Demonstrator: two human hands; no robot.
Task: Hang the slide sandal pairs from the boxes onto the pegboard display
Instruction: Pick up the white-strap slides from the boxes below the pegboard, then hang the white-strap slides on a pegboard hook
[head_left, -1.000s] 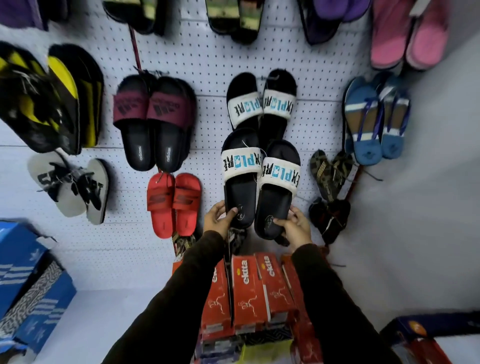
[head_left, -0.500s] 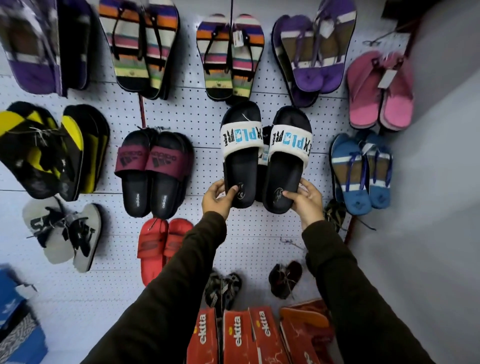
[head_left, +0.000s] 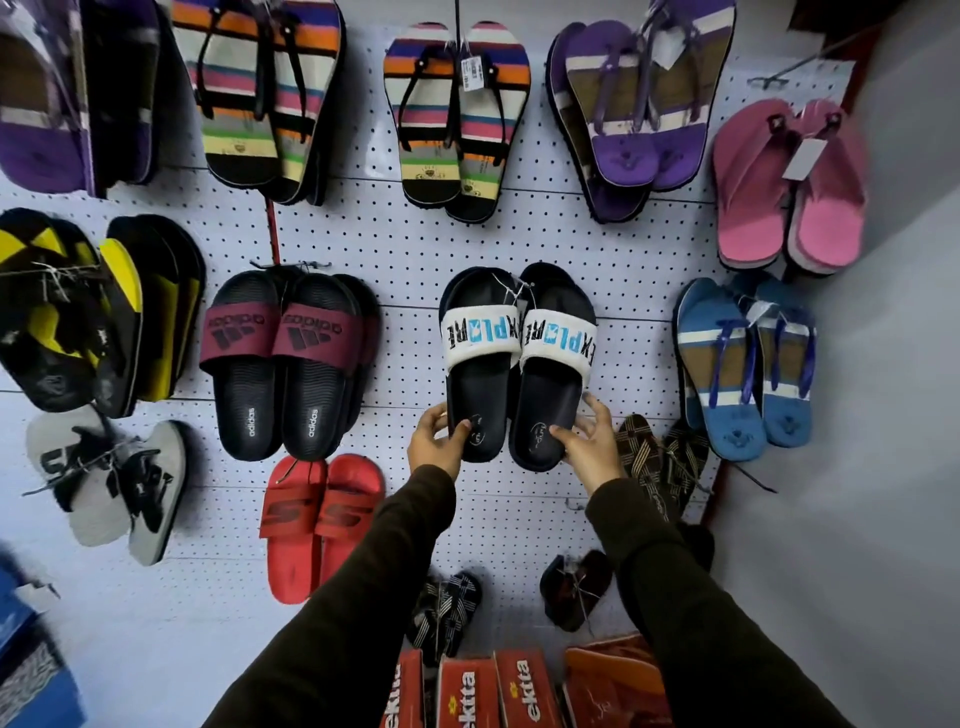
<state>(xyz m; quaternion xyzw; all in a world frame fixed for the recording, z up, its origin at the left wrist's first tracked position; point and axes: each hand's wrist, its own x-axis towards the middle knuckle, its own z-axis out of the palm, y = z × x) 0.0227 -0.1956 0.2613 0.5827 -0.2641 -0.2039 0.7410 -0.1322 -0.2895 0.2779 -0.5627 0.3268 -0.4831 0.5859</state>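
A pair of black slide sandals with white "EXPLORE" straps (head_left: 517, 364) lies flat against the white pegboard (head_left: 405, 244) at its middle. My left hand (head_left: 434, 449) grips the heel of the left sandal, thumb on its footbed. My right hand (head_left: 592, 447) holds the heel of the right sandal the same way. The toes of the pair sit at a peg hidden behind them, and a second EXPLORE pair, if it hangs behind, is covered. Red "ekkta" shoe boxes (head_left: 470, 693) stand below my arms.
Neighbours on the board: maroon-strapped black slides (head_left: 283, 364) to the left, red slides (head_left: 317, 525) lower left, blue flip-flops (head_left: 745, 364) to the right, brown patterned sandals (head_left: 657, 462) by my right hand, striped flip-flops (head_left: 457, 119) above. Blue boxes (head_left: 26, 670) sit bottom left; a grey wall (head_left: 857, 467) closes the right.
Both hands lifted the EXPLORE pair from the lower board up over the pair hanging there; the two sandals are now closer together against the board. My view tilted upward.
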